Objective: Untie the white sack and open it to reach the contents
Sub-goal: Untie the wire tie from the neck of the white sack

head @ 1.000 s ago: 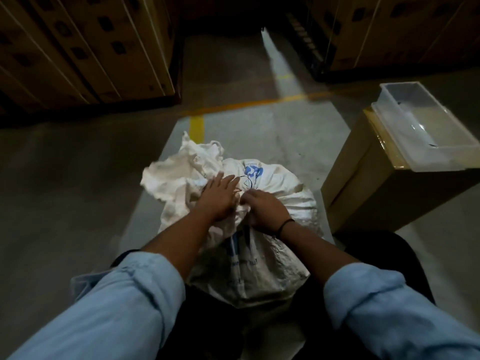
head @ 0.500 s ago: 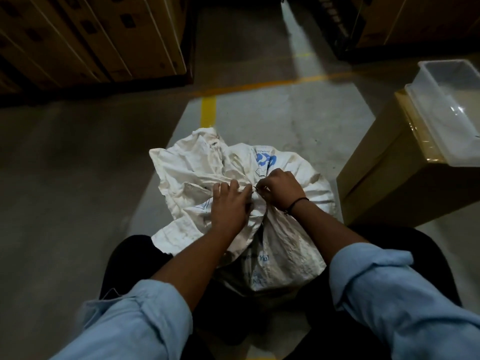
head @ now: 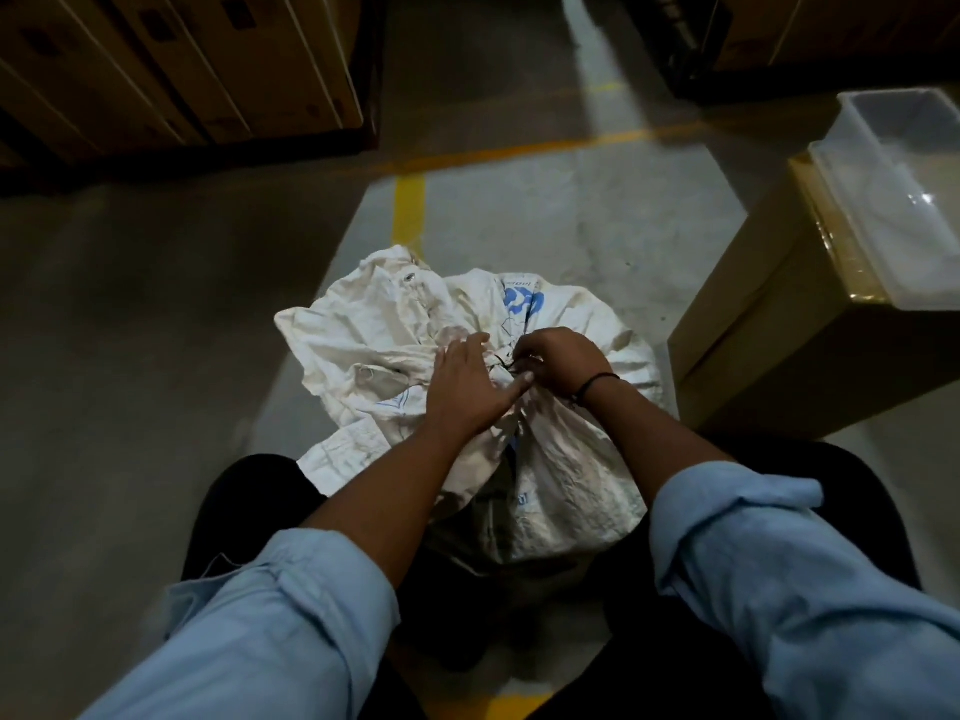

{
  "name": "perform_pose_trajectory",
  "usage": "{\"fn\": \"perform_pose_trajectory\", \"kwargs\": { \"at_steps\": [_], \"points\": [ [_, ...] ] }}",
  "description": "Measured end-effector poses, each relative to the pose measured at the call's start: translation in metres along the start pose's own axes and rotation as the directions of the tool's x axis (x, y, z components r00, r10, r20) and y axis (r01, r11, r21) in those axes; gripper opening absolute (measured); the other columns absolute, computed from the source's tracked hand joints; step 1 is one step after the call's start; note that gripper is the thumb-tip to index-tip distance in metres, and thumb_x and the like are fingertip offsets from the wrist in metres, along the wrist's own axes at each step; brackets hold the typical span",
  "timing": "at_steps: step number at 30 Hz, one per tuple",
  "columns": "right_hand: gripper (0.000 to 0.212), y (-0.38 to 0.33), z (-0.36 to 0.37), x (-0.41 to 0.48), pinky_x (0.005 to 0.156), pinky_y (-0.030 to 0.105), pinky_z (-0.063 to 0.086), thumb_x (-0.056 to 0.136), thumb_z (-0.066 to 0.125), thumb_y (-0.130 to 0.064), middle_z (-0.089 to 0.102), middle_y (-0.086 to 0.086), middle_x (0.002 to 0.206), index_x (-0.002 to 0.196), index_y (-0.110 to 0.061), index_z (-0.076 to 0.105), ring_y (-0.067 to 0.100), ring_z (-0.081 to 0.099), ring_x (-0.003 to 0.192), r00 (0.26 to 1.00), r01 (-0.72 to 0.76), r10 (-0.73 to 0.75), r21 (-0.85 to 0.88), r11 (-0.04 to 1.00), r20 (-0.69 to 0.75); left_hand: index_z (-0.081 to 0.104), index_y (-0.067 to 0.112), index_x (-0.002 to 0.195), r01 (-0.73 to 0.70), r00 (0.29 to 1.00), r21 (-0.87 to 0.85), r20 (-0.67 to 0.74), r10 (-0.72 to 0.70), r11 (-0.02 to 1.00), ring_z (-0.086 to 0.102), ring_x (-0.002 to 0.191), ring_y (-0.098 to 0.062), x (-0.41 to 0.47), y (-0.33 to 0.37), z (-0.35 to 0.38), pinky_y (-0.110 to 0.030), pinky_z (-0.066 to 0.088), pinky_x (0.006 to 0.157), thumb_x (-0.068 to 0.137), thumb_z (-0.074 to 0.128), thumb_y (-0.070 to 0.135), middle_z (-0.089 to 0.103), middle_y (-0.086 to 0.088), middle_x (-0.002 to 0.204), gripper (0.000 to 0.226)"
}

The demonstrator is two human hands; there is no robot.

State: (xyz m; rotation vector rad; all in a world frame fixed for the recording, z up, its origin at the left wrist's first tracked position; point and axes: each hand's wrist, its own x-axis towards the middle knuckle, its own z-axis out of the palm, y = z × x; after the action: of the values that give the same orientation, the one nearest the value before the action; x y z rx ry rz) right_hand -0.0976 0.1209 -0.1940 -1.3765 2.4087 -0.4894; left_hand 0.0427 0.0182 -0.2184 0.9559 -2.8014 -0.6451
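A white woven sack [head: 566, 475] with blue print stands on the floor between my knees, its neck bunched and bound by a thin dark string [head: 506, 362]. The loose top of the sack flops to the left. My left hand [head: 470, 387] lies on the bunched neck, fingers spread and thumb pressed against the knot. My right hand [head: 558, 358], with a black band at the wrist, pinches the dark string at the knot. The contents are hidden inside.
A tall cardboard box [head: 789, 345] stands to the right with a clear plastic tub [head: 904, 200] on top. Stacked cartons [head: 171, 70] line the back left, more shelving [head: 810, 39] the back right. Yellow lines [head: 409, 210] mark the concrete floor.
My left hand has gone from gripping the neck to lying flat with fingers spread. My right hand stays at the knot, now pinching the string. The camera has tilted slightly.
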Motion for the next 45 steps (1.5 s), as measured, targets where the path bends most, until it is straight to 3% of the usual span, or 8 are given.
{"fn": "perform_pose_trajectory", "kwargs": {
  "at_steps": [4, 9, 13, 20, 27, 32, 36, 45],
  "points": [
    [0.013, -0.004, 0.002, 0.011, 0.078, 0.036, 0.053, 0.085, 0.065, -0.036, 0.072, 0.004, 0.096, 0.093, -0.027, 0.070, 0.027, 0.065, 0.090, 0.996, -0.094, 0.094, 0.055, 0.994, 0.004, 0.050, 0.020, 0.130, -0.076, 0.996, 0.154, 0.060, 0.068, 0.985, 0.046, 0.128, -0.026, 0.005, -0.002, -0.001, -0.044, 0.025, 0.115, 0.067, 0.063, 0.067, 0.056, -0.005, 0.128, 0.080],
    [0.009, -0.008, 0.003, 0.027, 0.077, 0.032, 0.049, 0.082, 0.069, -0.035, 0.073, 0.004, 0.093, 0.084, -0.026, 0.070, 0.023, 0.065, 0.091, 0.973, -0.229, 0.231, 0.197, 0.953, 0.014, 0.075, 0.023, 0.109, 0.078, 0.958, -0.217, 0.287, -0.013, 0.973, 0.066, 0.107, -0.015, 0.038, -0.019, -0.034, -0.029, 0.050, 0.093, 0.078, 0.074, 0.016, 0.074, 0.004, 0.110, 0.032],
    [0.008, -0.013, 0.010, 0.035, 0.083, 0.036, 0.055, 0.079, 0.076, -0.026, 0.075, 0.005, 0.089, 0.080, -0.018, 0.074, 0.021, 0.068, 0.088, 0.951, -0.291, 0.305, 0.483, 0.826, 0.051, 0.078, 0.008, 0.104, 0.242, 0.868, -0.343, 0.495, -0.045, 0.908, 0.068, 0.100, -0.013, 0.068, -0.031, -0.058, -0.010, 0.051, 0.074, 0.068, 0.044, -0.023, 0.075, -0.003, 0.102, 0.059],
    [0.029, -0.007, 0.010, 0.037, 0.086, 0.029, 0.049, 0.072, 0.084, -0.023, 0.073, 0.006, 0.098, 0.092, -0.008, 0.072, 0.016, 0.065, 0.093, 0.948, -0.297, 0.144, 0.627, 0.720, 0.283, 0.074, 0.031, 0.084, 0.340, 0.930, -0.376, 0.268, -0.250, 0.862, 0.069, 0.092, -0.015, 0.072, -0.041, -0.013, -0.034, 0.056, 0.083, 0.078, 0.070, 0.019, 0.075, 0.005, 0.099, 0.014],
    [0.022, -0.005, 0.020, 0.038, 0.075, 0.024, 0.049, 0.074, 0.083, -0.034, 0.073, -0.001, 0.081, 0.087, -0.017, 0.075, 0.007, 0.063, 0.077, 0.973, -0.198, 0.086, 0.573, 0.796, 0.216, 0.063, 0.038, 0.095, 0.307, 0.952, -0.511, 0.170, -0.255, 0.803, 0.070, 0.084, -0.011, 0.053, -0.045, 0.006, -0.044, 0.058, 0.081, 0.065, 0.068, 0.017, 0.074, 0.010, 0.086, 0.037],
    [0.018, -0.007, 0.023, 0.041, 0.060, 0.016, 0.037, 0.080, 0.077, -0.030, 0.064, -0.003, 0.077, 0.088, -0.014, 0.075, 0.008, 0.055, 0.073, 0.983, -0.168, 0.121, 0.412, 0.896, 0.137, 0.064, 0.020, 0.107, 0.184, 0.982, -0.641, 0.149, -0.114, 0.746, 0.070, 0.089, -0.005, 0.038, -0.047, -0.004, -0.028, 0.056, 0.081, 0.070, 0.083, 0.023, 0.074, 0.008, 0.093, 0.042],
    [0.016, -0.008, 0.030, 0.042, 0.070, 0.022, 0.044, 0.080, 0.077, -0.030, 0.071, 0.000, 0.085, 0.088, -0.017, 0.076, 0.010, 0.061, 0.082, 0.981, -0.196, 0.181, 0.404, 0.894, 0.074, 0.064, 0.018, 0.113, 0.139, 0.984, -0.613, 0.173, -0.040, 0.778, 0.066, 0.099, -0.010, 0.026, -0.052, -0.004, -0.012, 0.048, 0.074, 0.069, 0.063, 0.024, 0.070, 0.003, 0.110, 0.044],
    [0.026, -0.011, 0.036, 0.049, 0.080, 0.029, 0.051, 0.073, 0.081, -0.038, 0.075, 0.002, 0.093, 0.092, -0.020, 0.078, 0.017, 0.067, 0.089, 0.955, -0.283, 0.293, 0.408, 0.868, 0.038, 0.065, 0.018, 0.114, 0.163, 0.984, -0.563, 0.154, -0.091, 0.810, 0.062, 0.099, -0.001, 0.032, -0.050, 0.007, -0.007, 0.044, 0.078, 0.078, 0.081, 0.023, 0.068, 0.009, 0.109, 0.040]
  ]
}}
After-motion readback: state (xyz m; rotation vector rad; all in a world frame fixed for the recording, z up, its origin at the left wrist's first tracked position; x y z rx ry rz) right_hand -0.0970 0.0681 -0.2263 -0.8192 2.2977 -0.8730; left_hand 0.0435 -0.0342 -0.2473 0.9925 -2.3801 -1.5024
